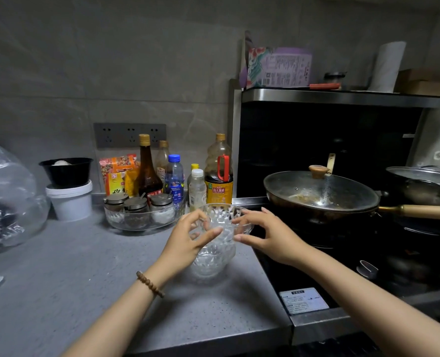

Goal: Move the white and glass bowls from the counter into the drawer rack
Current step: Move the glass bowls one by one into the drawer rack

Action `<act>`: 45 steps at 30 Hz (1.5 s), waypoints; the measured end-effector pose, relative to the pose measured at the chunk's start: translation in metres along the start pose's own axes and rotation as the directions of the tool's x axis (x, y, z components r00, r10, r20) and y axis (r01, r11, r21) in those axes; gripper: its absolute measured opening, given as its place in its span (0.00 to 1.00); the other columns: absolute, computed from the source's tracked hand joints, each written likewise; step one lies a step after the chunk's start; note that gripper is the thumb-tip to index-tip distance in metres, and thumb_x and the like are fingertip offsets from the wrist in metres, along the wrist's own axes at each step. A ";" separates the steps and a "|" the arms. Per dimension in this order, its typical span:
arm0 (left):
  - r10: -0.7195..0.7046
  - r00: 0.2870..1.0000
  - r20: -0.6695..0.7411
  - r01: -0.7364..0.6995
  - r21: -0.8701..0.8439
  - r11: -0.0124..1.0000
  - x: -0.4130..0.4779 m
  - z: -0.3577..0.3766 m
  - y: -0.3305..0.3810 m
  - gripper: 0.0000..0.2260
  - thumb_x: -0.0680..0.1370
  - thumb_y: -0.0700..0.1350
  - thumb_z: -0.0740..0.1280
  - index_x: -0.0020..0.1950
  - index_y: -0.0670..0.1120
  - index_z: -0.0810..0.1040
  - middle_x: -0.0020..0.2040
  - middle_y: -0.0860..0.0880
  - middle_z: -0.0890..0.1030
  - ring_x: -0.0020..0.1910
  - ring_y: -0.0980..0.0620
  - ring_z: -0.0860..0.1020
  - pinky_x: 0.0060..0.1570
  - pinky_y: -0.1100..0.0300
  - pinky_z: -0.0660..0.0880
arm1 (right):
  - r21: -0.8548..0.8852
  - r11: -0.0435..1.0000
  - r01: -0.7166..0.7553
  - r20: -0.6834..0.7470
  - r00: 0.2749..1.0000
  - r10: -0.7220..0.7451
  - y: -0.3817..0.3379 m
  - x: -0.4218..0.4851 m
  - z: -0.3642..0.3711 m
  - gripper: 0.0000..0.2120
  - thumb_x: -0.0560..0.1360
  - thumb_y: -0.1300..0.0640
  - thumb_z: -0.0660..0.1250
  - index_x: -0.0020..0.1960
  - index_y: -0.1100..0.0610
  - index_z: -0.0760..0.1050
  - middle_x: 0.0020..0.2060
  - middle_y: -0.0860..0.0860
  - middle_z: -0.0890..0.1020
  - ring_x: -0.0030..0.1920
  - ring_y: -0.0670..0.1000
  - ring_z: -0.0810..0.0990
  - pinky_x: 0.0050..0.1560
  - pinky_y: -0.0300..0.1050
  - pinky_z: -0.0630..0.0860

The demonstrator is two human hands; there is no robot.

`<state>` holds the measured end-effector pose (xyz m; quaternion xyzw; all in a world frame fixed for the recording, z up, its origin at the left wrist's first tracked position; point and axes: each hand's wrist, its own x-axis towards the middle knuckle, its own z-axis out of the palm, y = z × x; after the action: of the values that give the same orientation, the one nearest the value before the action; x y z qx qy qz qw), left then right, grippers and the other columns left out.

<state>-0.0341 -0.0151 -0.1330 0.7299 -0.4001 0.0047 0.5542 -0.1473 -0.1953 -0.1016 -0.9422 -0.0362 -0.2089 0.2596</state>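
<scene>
A stack of cut-glass bowls (215, 256) stands on the grey counter (90, 274) beside the stove. The top glass bowl (222, 217) sits higher than the rest, slightly tilted. My left hand (188, 235) grips its left rim with thumb and fingers. My right hand (262, 233) holds its right rim the same way. No white bowl and no drawer rack are in view.
Behind the bowls stand several sauce bottles (219, 171) and a glass tray of spice jars (139, 215). A lidded wok (319, 194) sits on the black stove at right. A white tub (70, 199) with a black bowl and a plastic bag (7, 197) are at left.
</scene>
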 end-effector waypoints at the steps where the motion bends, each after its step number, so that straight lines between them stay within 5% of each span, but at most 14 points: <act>1: 0.010 1.000 0.010 -0.010 -0.040 0.999 0.001 0.005 0.009 0.13 0.67 0.62 0.68 0.38 0.55 0.70 0.47 0.53 0.76 0.55 0.51 0.76 0.55 0.59 0.70 | 0.020 1.000 -0.002 0.012 1.000 0.001 -0.003 -0.004 -0.011 0.11 0.71 0.45 0.69 0.49 0.50 0.80 0.53 0.36 0.79 0.62 0.37 0.71 0.71 0.37 0.54; 3: 0.057 0.998 0.026 -0.054 -0.104 0.993 0.003 0.018 0.025 0.10 0.69 0.60 0.67 0.42 0.57 0.72 0.43 0.59 0.77 0.49 0.55 0.77 0.51 0.63 0.70 | 0.073 0.997 0.007 0.050 0.999 -0.011 -0.008 -0.016 -0.033 0.08 0.71 0.47 0.70 0.45 0.50 0.81 0.44 0.40 0.82 0.50 0.37 0.78 0.60 0.29 0.66; 7: 0.086 0.990 0.110 -0.064 -0.191 0.980 0.006 0.059 0.054 0.15 0.71 0.64 0.63 0.56 0.64 0.73 0.51 0.67 0.77 0.50 0.62 0.78 0.47 0.64 0.75 | 0.264 0.964 -0.040 0.103 0.995 0.013 -0.004 -0.048 -0.075 0.08 0.72 0.52 0.70 0.45 0.57 0.81 0.43 0.50 0.85 0.47 0.44 0.84 0.52 0.35 0.77; 9: 0.096 0.982 0.160 -0.059 -0.221 0.973 0.008 0.085 0.065 0.22 0.70 0.67 0.61 0.63 0.68 0.68 0.52 0.70 0.76 0.52 0.67 0.77 0.51 0.60 0.77 | 0.361 0.929 -0.077 0.105 0.994 0.042 0.005 -0.068 -0.091 0.09 0.71 0.54 0.71 0.46 0.60 0.80 0.45 0.55 0.85 0.48 0.49 0.84 0.54 0.41 0.79; 12: 0.087 0.968 0.237 -0.030 -0.235 0.972 0.009 0.129 0.079 0.30 0.66 0.73 0.59 0.67 0.67 0.62 0.58 0.61 0.75 0.56 0.65 0.74 0.56 0.55 0.75 | 0.465 0.871 -0.155 0.095 0.988 0.125 0.024 -0.100 -0.113 0.11 0.70 0.54 0.70 0.47 0.61 0.80 0.45 0.57 0.86 0.49 0.52 0.85 0.52 0.42 0.80; 17: 0.093 0.934 0.345 0.000 -0.261 0.965 -0.003 0.208 0.092 0.36 0.63 0.76 0.60 0.65 0.59 0.65 0.54 0.59 0.78 0.51 0.65 0.78 0.51 0.69 0.75 | 0.541 0.795 -0.273 0.049 0.955 0.294 0.061 -0.162 -0.146 0.13 0.71 0.54 0.70 0.50 0.62 0.79 0.47 0.58 0.86 0.47 0.55 0.85 0.52 0.45 0.81; 20: 0.086 0.903 0.422 0.022 -0.246 0.969 -0.015 0.257 0.095 0.39 0.63 0.75 0.60 0.67 0.55 0.66 0.52 0.61 0.79 0.49 0.65 0.79 0.52 0.66 0.76 | 0.581 0.734 -0.351 0.056 0.917 0.394 0.085 -0.202 -0.159 0.14 0.69 0.54 0.71 0.51 0.61 0.81 0.48 0.60 0.85 0.46 0.54 0.84 0.53 0.46 0.80; 28: 0.005 0.784 0.621 0.189 -0.246 0.951 -0.058 0.367 0.074 0.38 0.62 0.76 0.59 0.63 0.53 0.69 0.53 0.57 0.81 0.52 0.61 0.79 0.56 0.58 0.76 | 0.600 0.547 -0.584 0.193 0.769 0.610 0.149 -0.292 -0.161 0.14 0.68 0.48 0.74 0.50 0.54 0.83 0.48 0.55 0.86 0.44 0.48 0.85 0.37 0.30 0.76; 34: -0.132 0.695 0.707 0.348 -0.169 0.922 -0.087 0.420 0.032 0.35 0.65 0.72 0.59 0.64 0.51 0.70 0.53 0.55 0.80 0.47 0.62 0.77 0.43 0.69 0.71 | 0.601 0.360 -0.713 0.300 0.619 0.726 0.200 -0.330 -0.123 0.20 0.66 0.49 0.73 0.54 0.59 0.81 0.50 0.55 0.85 0.44 0.48 0.85 0.42 0.35 0.80; 38: -0.232 0.662 0.713 0.418 -0.095 0.903 -0.103 0.449 -0.006 0.26 0.73 0.65 0.60 0.65 0.51 0.70 0.60 0.52 0.78 0.58 0.56 0.75 0.59 0.58 0.72 | 0.617 0.219 -0.756 0.349 0.512 0.785 0.229 -0.343 -0.092 0.16 0.70 0.56 0.70 0.56 0.63 0.80 0.46 0.54 0.86 0.35 0.45 0.82 0.35 0.32 0.78; 41: -0.267 0.644 0.717 0.439 -0.060 0.897 -0.116 0.459 -0.033 0.25 0.75 0.64 0.58 0.66 0.52 0.69 0.65 0.52 0.75 0.55 0.60 0.75 0.55 0.64 0.70 | 0.604 0.132 -0.786 0.381 0.430 0.818 0.251 -0.349 -0.069 0.12 0.74 0.60 0.67 0.56 0.63 0.79 0.39 0.52 0.86 0.29 0.43 0.80 0.28 0.31 0.75; 45: -0.305 0.595 0.743 0.340 0.111 0.934 -0.132 0.464 -0.071 0.31 0.75 0.65 0.57 0.74 0.51 0.59 0.72 0.50 0.67 0.67 0.52 0.68 0.66 0.56 0.67 | 0.538 0.075 -0.840 0.409 0.338 0.848 0.281 -0.355 -0.042 0.13 0.74 0.58 0.68 0.57 0.62 0.79 0.40 0.52 0.85 0.31 0.45 0.80 0.34 0.35 0.77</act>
<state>-0.2845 -0.3111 -0.4284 0.7141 -0.4537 -0.4053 0.3464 -0.4368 -0.4441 -0.3489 -0.6161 0.4412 0.0042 0.6525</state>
